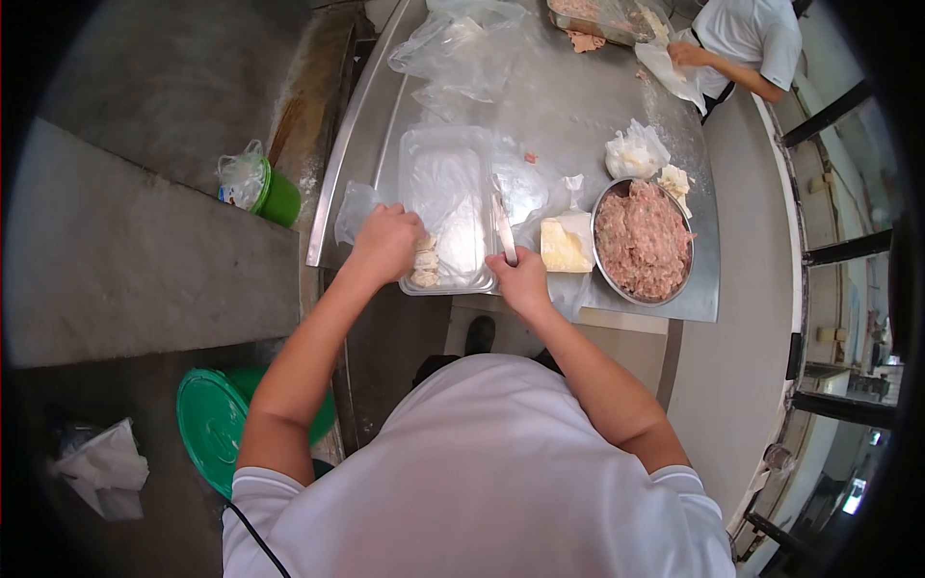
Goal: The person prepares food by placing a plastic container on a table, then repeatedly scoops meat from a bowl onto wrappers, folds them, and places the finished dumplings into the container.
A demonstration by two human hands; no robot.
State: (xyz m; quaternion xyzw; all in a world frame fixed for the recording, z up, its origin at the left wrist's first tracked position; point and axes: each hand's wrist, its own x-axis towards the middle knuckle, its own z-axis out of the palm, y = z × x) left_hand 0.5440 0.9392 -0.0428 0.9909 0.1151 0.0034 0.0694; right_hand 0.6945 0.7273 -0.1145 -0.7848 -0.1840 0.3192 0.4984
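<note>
My right hand [521, 281] is closed around the handle of a narrow flat spatula [504, 226], whose blade points away from me along the right side of a clear plastic tray [448, 144]. My left hand [387, 243] is over the tray's near left corner with its fingers pinched together; what they hold, if anything, is hidden. Beside those fingers, a short row of small pale dumplings [425, 265] lies in the tray. To the right of my right hand is a stack of yellowish wrappers [566, 245] on plastic, next to a metal bowl [599, 265] heaped with minced meat [644, 236].
A crumpled white bag [636, 150] and dough scraps [675, 183] lie behind the bowl. Plastic sheets [458, 43] cover the table's far left. A co-worker [747, 43] stands at the far right near a tray of meat [602, 17]. Green buckets [279, 197] stand left.
</note>
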